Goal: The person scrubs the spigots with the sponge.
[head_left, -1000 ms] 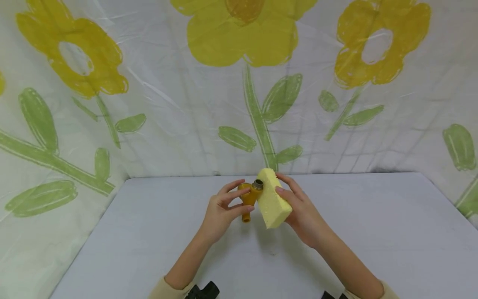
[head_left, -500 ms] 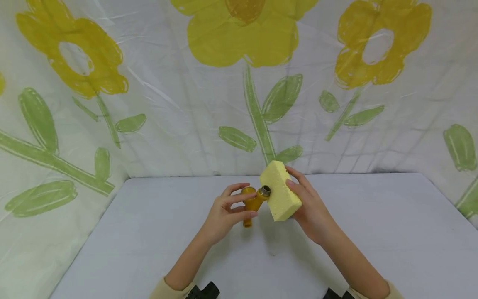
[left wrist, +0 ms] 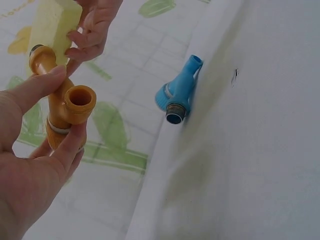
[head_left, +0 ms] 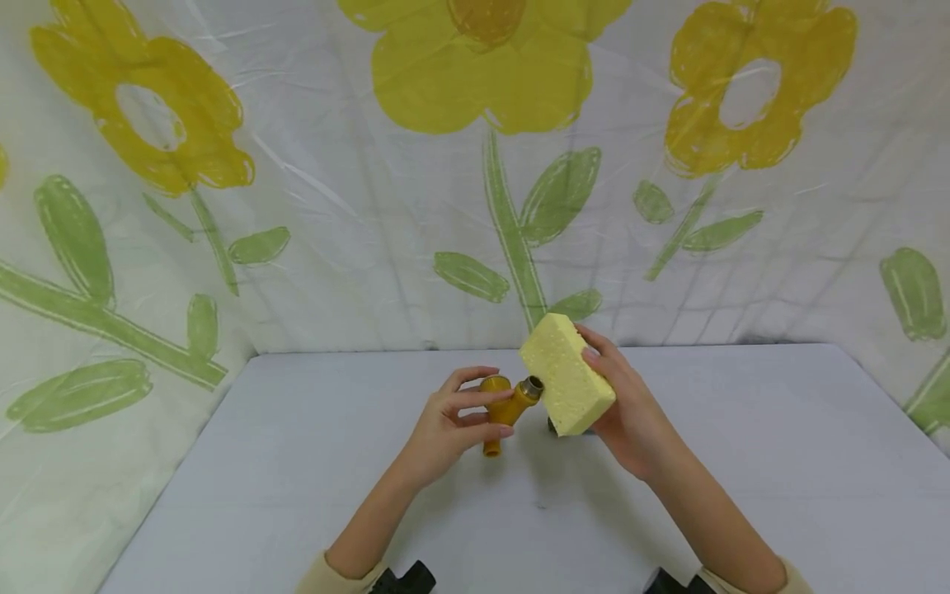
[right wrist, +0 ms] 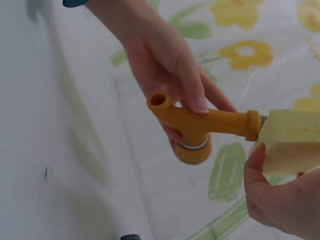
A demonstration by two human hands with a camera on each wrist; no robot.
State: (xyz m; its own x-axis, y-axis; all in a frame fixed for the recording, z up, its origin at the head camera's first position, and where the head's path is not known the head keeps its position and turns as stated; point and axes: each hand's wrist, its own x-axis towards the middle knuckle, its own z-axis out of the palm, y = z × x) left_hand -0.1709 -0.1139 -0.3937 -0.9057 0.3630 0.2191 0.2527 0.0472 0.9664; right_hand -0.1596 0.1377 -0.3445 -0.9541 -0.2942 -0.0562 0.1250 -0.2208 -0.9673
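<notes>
In the head view my left hand (head_left: pixel 450 425) grips an orange Y-shaped pipe fitting (head_left: pixel 505 406), thumb on one side and fingers on the other. A short metal threaded end sticks out of one arm of the fitting. Across from it my right hand (head_left: pixel 631 404) holds a yellow sponge block (head_left: pixel 566 375) tilted, its face against or very near that metal end. The right wrist view shows the sponge (right wrist: pixel 290 142) meeting the end of the orange fitting (right wrist: pixel 200 122). Both things are held above the table.
A blue pipe fitting (left wrist: pixel 178 90) of similar shape lies on the white table (head_left: pixel 297 462), mostly hidden behind the sponge in the head view. A sheet painted with flowers (head_left: pixel 482 74) hangs behind the table.
The right hand and sponge have moved right and slightly up, the sponge turning more face-on. The orange fitting has shifted slightly right and down, and part of the blue fitting has come into view.
</notes>
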